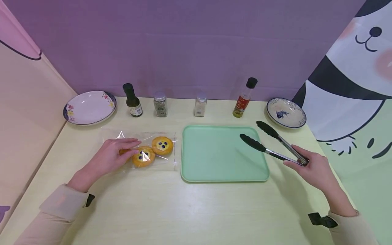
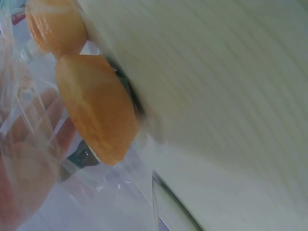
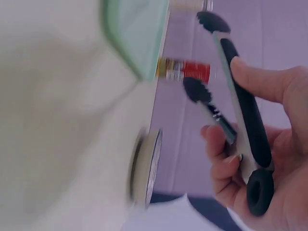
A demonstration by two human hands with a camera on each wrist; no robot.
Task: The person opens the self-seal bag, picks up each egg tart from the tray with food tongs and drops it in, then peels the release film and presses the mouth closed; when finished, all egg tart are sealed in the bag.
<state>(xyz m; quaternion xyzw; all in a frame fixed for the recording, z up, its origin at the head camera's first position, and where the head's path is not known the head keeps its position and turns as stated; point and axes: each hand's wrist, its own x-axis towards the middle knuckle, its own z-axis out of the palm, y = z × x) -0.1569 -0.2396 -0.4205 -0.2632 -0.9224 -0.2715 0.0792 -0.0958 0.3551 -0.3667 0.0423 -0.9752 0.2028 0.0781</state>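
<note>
Three round, golden pastries, apparently egg tarts, are in a clear plastic bag [image 1: 165, 163] on the table's left side. Two tarts [image 1: 162, 145] show dark dots on pale tops; a third is mostly hidden under my left hand [image 1: 117, 151]. That hand grips the bag, thumb and fingers on either side of the covered tart. In the left wrist view, the side of a tart [image 2: 96, 106] shows close up, and plastic film overlaps the hand. My right hand [image 1: 315, 166] holds metal tongs [image 1: 286, 144] with black tips, their arms spread above the green tray's right edge.
A pale green tray [image 1: 220, 177] lies mid-table. Along the back stand a floral oval plate [image 1: 88, 107], a dark bottle [image 1: 132, 102], two small shaker jars [image 1: 160, 104], a red-labelled bottle [image 1: 243, 100] and a blue-rimmed plate [image 1: 291, 117]. A purple wall [image 1: 183, 51] rises behind them.
</note>
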